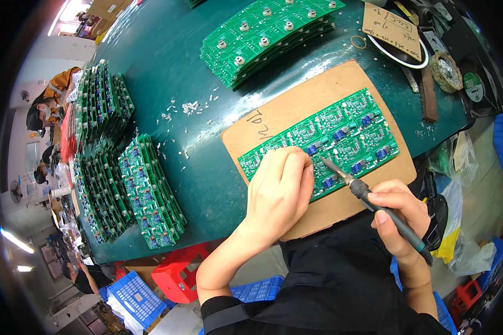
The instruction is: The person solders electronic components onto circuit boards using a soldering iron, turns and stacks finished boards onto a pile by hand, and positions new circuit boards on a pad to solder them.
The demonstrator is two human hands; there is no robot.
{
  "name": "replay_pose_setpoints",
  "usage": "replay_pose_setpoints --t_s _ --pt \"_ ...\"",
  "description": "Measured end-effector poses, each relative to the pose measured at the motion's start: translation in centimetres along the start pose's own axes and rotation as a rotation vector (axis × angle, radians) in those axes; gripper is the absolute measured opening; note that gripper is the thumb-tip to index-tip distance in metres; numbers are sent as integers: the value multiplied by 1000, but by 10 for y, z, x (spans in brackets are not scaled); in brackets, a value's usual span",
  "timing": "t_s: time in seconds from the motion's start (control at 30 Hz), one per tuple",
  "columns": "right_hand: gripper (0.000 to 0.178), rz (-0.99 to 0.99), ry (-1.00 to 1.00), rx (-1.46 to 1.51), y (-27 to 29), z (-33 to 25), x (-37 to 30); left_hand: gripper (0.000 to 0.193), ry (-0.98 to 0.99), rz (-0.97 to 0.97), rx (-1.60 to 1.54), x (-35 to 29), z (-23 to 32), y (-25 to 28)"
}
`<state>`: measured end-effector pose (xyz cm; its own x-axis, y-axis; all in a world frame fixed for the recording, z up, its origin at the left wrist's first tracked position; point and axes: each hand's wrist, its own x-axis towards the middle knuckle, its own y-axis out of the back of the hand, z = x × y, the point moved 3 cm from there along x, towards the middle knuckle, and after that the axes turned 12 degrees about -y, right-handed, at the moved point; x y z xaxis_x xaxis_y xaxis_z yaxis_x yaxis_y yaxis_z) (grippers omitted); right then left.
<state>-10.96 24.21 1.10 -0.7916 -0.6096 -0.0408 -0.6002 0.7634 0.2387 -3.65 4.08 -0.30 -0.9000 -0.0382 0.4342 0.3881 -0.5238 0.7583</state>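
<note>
Gripping a slim dark-handled soldering iron [359, 188], the right hand [411, 209] should steadily avoid the left hand [278, 192], whose hold is hidden.

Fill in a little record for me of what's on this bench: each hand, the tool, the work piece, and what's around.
Right hand: the right hand grips a soldering iron
Iron tip: over the board; contact unclear
Left hand: the left hand is at the board, fingers curled; anything pinched is hidden
Work piece: green circuit board with blue parts
Under it: cardboard sheet on a green table
Left side: board stacks
Far side: another board stack
Loose bits: small white pieces
</note>
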Motion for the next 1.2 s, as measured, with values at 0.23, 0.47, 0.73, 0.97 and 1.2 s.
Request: replay_pose_setpoints --t_s 0.23,0.47,0.73,0.97,1.2 --pt "21 -71 84 -60 5 -3 8 18 -60 8 86 5 1 -3" --pt "20 -60 34 -49 11 -5 11 15 -182 5 254 8 6 -8" --pt "20 111 7 103 31 4 2 14 -72 -122 129 13 5 6" --pt "18 110 -57 83 36 10 6 13 -1 2 -105 30 11 -15" --pt "19 -2 55 -13 34 8 17 16 -89 -6 144 37 12 -32"
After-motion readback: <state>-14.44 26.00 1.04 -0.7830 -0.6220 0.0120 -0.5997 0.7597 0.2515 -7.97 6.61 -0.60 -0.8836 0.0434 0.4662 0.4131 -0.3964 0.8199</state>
